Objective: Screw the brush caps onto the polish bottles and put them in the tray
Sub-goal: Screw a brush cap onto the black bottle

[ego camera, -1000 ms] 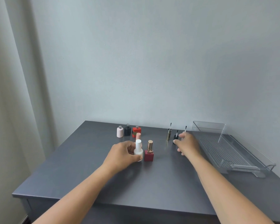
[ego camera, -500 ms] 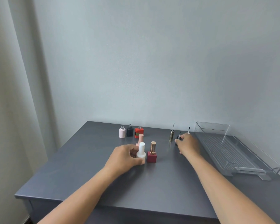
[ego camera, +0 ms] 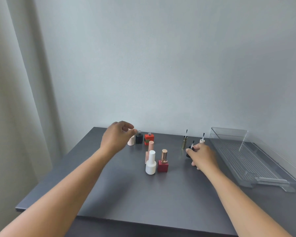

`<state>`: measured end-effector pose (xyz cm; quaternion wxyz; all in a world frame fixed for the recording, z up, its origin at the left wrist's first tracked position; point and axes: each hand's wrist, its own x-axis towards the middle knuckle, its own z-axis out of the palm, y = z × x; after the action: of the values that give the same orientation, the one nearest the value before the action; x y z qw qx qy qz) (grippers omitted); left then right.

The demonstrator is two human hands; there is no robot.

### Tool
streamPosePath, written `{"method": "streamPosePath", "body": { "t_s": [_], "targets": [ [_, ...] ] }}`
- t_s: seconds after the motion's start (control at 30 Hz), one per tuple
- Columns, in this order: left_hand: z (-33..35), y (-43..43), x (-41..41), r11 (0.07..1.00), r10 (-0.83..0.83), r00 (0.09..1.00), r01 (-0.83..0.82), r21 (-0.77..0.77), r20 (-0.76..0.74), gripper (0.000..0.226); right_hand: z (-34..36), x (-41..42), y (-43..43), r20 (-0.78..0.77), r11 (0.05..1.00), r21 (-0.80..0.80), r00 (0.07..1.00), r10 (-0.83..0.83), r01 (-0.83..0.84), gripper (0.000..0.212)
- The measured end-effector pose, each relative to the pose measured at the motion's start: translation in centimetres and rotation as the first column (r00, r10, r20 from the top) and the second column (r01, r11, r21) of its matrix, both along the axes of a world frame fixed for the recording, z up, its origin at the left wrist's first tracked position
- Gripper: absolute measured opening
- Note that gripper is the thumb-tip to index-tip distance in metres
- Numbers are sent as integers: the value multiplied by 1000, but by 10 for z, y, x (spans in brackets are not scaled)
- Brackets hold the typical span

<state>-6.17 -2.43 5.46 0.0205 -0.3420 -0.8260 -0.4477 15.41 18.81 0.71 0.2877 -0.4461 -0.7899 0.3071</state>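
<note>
Three capped bottles stand mid-table: a white one (ego camera: 150, 164), a dark red one with a gold cap (ego camera: 163, 163) and a pink one (ego camera: 149, 150) behind them. At the back stand three uncapped bottles: pale pink (ego camera: 130, 142), black (ego camera: 139, 138) and red (ego camera: 149, 139). My left hand (ego camera: 117, 139) hovers at the pale pink bottle, fingers curved and apart, partly hiding it. My right hand (ego camera: 202, 156) pinches the black brush cap (ego camera: 189, 151), brush pointing up. A gold brush cap (ego camera: 184, 142) and a pale brush cap (ego camera: 202, 140) stand upright near it.
A clear plastic tray (ego camera: 229, 130) with a ribbed floor lies at the table's right side, nothing in it. The dark grey table (ego camera: 143, 199) meets a plain wall behind, and a curtain hangs at the left.
My left hand let go of the white capped bottle and moved back and left to the pale pink uncapped bottle. My right hand closed on the black brush cap.
</note>
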Motion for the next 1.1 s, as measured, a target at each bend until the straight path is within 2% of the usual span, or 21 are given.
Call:
{"method": "streamPosePath", "body": {
  "t_s": [0.13, 0.3, 0.37, 0.4, 0.43, 0.47, 0.53, 0.7, 0.97, 1.1],
  "targets": [
    [-7, 30, -27, 978, 2, 1000, -2, -210, 0, 42, -3, -1, -1, 7, 999, -24, 1000, 29, -29, 12],
    [-20, 61, -40, 931, 3, 1000, -5, -365, -6, 60, -2, -5, -5, 3, 997, -37, 998, 65, -65, 14],
    [-23, 68, -43, 909, 5, 1000, -8, -418, -9, 57, -2, -6, -6, -3, 997, -33, 998, 67, -67, 16],
    [-24, 71, -44, 901, 4, 1000, -11, -434, -17, 46, -2, -6, -6, -6, 997, -31, 998, 67, -67, 17],
    [-25, 73, -45, 898, 2, 1000, -14, -439, -27, 34, -2, -6, -7, -8, 997, -29, 998, 67, -67, 18],
    [-27, 75, -46, 902, 4, 1000, -16, -431, -29, 30, -2, -5, -7, -8, 997, -30, 998, 68, -68, 18],
    [-31, 77, -46, 908, 14, 1000, -24, -418, -28, 36, -1, -6, -6, -9, 997, -32, 997, 75, -75, 17],
    [-36, 78, -45, 922, 23, 1000, -25, -387, -10, 21, -2, -6, -4, -18, 995, -50, 996, 86, -87, 10],
    [-11, 66, -36, 955, 56, 998, -57, -291, -12, 29, 2, -4, -9, -53, 994, -62, 994, 91, -95, 13],
    [19, 52, -22, 981, 36, 999, -40, -189, -23, 29, 12, -3, -15, -172, 987, -86, 978, 119, -136, 10]
  ]
}}
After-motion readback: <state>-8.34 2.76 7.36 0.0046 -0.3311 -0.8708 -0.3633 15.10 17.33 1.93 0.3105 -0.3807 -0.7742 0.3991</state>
